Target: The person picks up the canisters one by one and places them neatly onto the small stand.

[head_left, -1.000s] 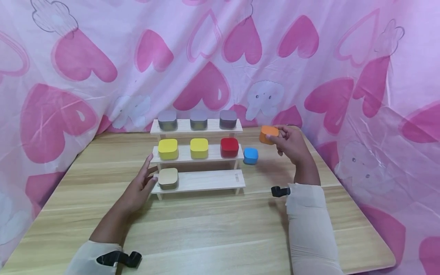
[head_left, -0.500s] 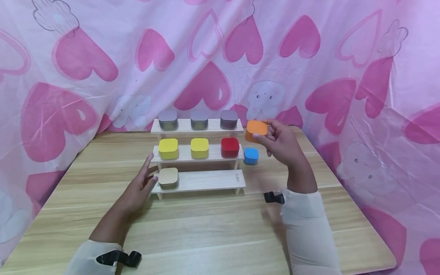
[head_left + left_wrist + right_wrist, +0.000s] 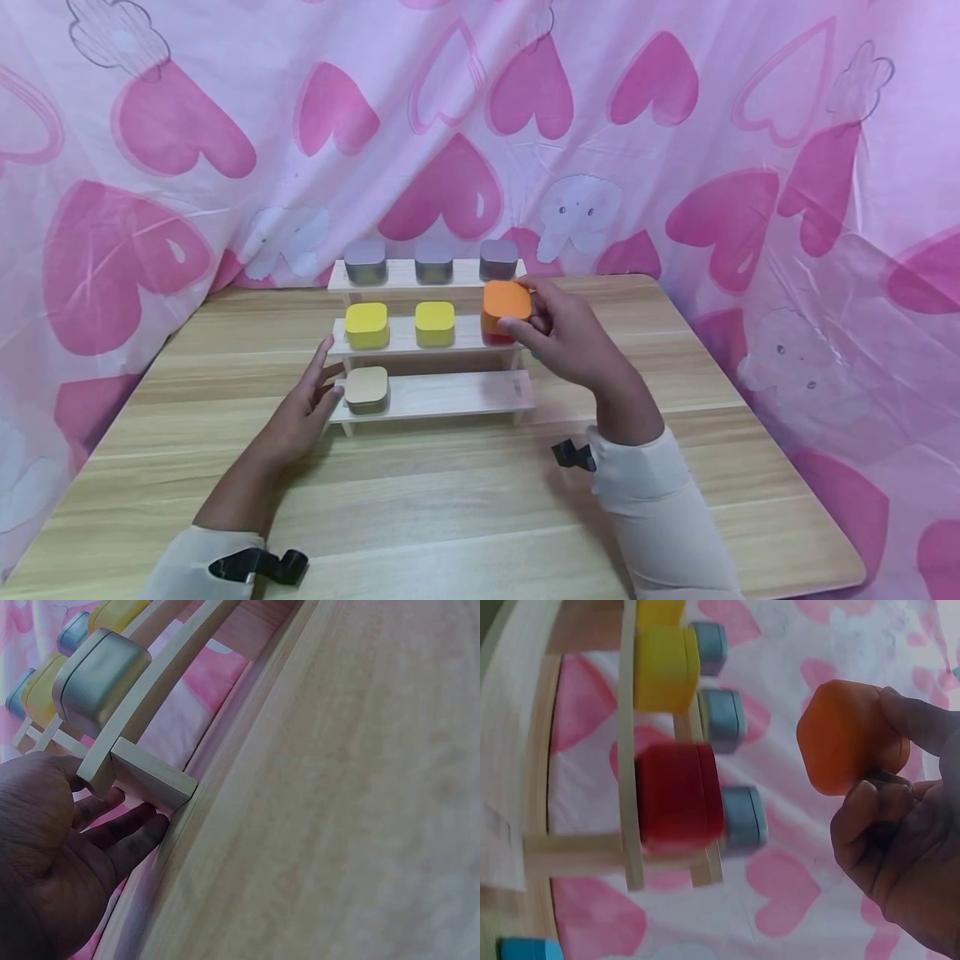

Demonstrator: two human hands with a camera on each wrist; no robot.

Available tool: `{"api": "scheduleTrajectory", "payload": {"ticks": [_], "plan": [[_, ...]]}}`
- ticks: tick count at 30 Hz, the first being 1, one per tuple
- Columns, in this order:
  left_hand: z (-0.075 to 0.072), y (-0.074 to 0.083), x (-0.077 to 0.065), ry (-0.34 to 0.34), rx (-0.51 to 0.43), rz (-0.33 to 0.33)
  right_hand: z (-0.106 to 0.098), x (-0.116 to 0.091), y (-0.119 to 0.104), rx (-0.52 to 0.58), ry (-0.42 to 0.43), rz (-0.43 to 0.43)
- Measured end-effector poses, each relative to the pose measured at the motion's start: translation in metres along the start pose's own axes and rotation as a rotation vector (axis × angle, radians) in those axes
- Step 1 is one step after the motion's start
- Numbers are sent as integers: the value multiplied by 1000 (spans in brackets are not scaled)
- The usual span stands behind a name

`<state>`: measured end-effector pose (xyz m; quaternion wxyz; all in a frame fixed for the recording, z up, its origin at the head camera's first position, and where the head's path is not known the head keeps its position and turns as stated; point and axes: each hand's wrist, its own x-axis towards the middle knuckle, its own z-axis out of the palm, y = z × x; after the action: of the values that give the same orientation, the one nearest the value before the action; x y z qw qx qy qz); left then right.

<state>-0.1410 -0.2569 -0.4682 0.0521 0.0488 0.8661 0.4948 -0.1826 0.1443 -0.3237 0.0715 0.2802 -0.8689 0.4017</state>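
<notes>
My right hand (image 3: 573, 337) pinches an orange rounded-square tin (image 3: 506, 302) between thumb and fingers. The right wrist view shows that orange tin (image 3: 847, 739) held apart from the red tin (image 3: 676, 796) on the middle shelf; in the head view it hides most of the red one. My left hand (image 3: 300, 417) rests at the left end of the front shelf (image 3: 450, 393), beside a cream-gold tin (image 3: 367, 389). In the left wrist view, my left hand's fingers (image 3: 135, 836) lie fairly straight by the shelf's leg (image 3: 154, 776), under the board.
Two yellow tins (image 3: 435, 323) stand on the middle shelf. Several grey tins (image 3: 433, 262) line the back shelf. A blue tin (image 3: 529, 949) is on the wooden table (image 3: 420, 508), mostly hidden by my right hand in the head view. A pink heart-patterned cloth (image 3: 450, 92) hangs behind.
My right hand has carried the orange tin leftward from beyond the rack's right side to over the red tin, covering the blue tin from head view. My left hand has stayed in place.
</notes>
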Motion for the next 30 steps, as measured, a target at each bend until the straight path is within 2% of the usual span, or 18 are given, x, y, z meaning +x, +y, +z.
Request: {"api": "scheduleTrajectory", "payload": {"ticks": [8, 12, 19, 30], "plan": [[-1, -4, -1, 8, 12, 20, 24, 1, -14, 33, -115, -79], [-1, -5, -1, 9, 10, 27, 36, 0, -18, 27, -156, -86], [0, -3, 1, 5, 16, 19, 55, 2, -23, -7, -276, 3], [1, -2, 0, 5, 16, 15, 78, 6, -24, -117, -459, 150]]}}
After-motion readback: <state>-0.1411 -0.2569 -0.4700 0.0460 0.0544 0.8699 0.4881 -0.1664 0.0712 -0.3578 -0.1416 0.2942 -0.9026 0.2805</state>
